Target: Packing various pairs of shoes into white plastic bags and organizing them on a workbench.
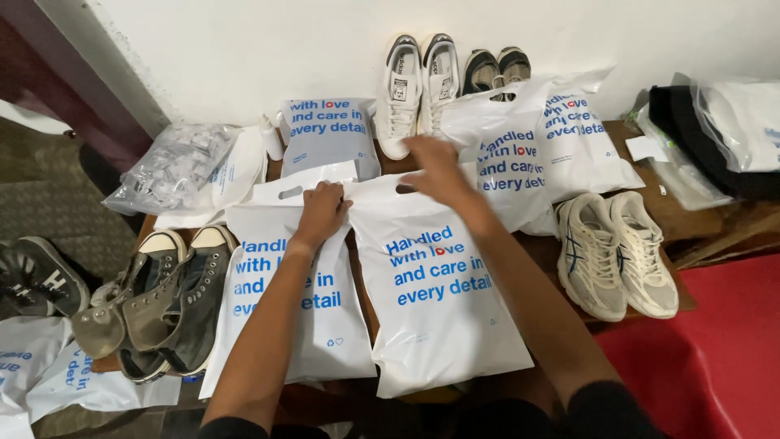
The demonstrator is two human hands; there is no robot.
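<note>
Head view: two white printed bags flat on bench, hands at their handle ends.

Left hand (322,210) pressed on left white bag (280,301), fingers curled loosely over its top edge, pinning it flat. Right hand (436,171) blurred above right white bag (439,293), fingers spread, gripping nothing. Grey high-top shoes (150,305) left, beige trainers (617,252) right, white sneakers (413,89) by wall.

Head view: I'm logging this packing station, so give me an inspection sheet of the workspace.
Surface: wooden table, mostly covered.
Job's things: two white printed plastic bags side by side, left bag, right bag.
Clutter: grey high-top sneakers, beige running shoes, white sneakers, more printed bags, clear packet bag.
Hands: left hand pressed on left bag's top; right hand blurred above right bag's handle.
Cables: nothing seen.
Surroundings: white wall, red surface.
</note>
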